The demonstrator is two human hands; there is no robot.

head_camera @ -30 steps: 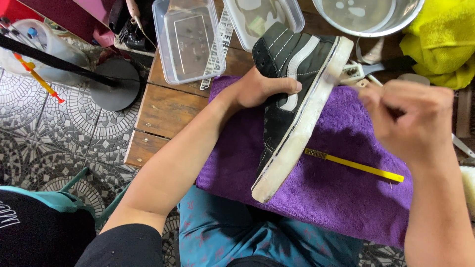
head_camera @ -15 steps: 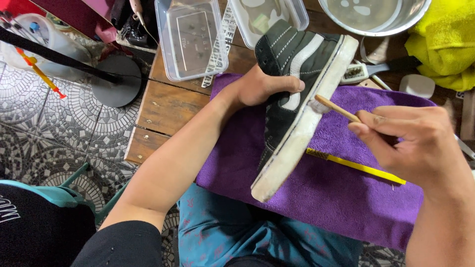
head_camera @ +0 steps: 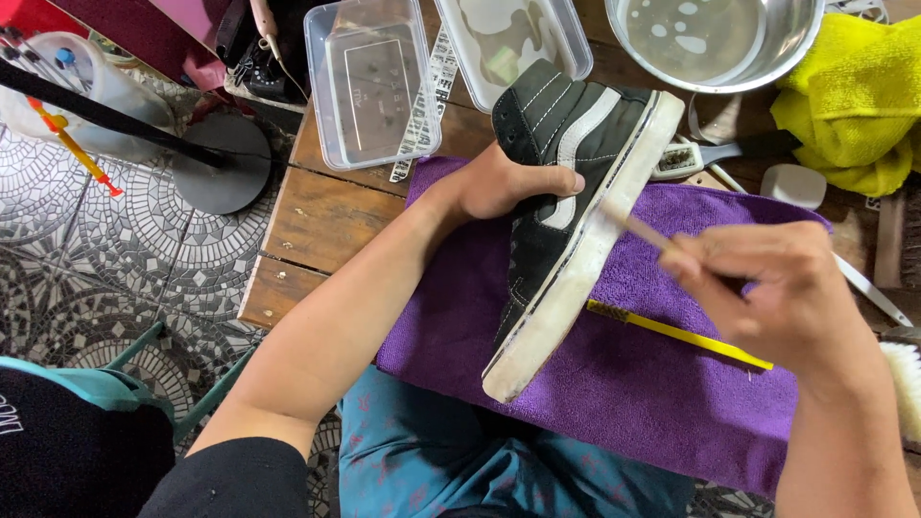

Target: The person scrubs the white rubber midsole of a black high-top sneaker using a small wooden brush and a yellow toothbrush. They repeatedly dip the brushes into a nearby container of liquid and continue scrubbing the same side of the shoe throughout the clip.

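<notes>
The left hand (head_camera: pixel 499 182) clamps its grip on the black high-top shoe (head_camera: pixel 566 211), soft canvas above a stiff rubber sole and probably light. The right hand (head_camera: pixel 767 288) pinches a thin wooden stick (head_camera: pixel 638 228) against the sole's edge.

A makeshift shoe-cleaning spot in a home or small workshop: a worn wooden counter (head_camera: pixel 317 216) stands on a patterned mosaic tile floor (head_camera: pixel 86 259), crowded with a purple towel (head_camera: pixel 633 384), clear plastic tubs (head_camera: pixel 369 82), a steel water bowl (head_camera: pixel 715 43), yellow cloth (head_camera: pixel 854 96) and brushes (head_camera: pixel 710 153).
</notes>
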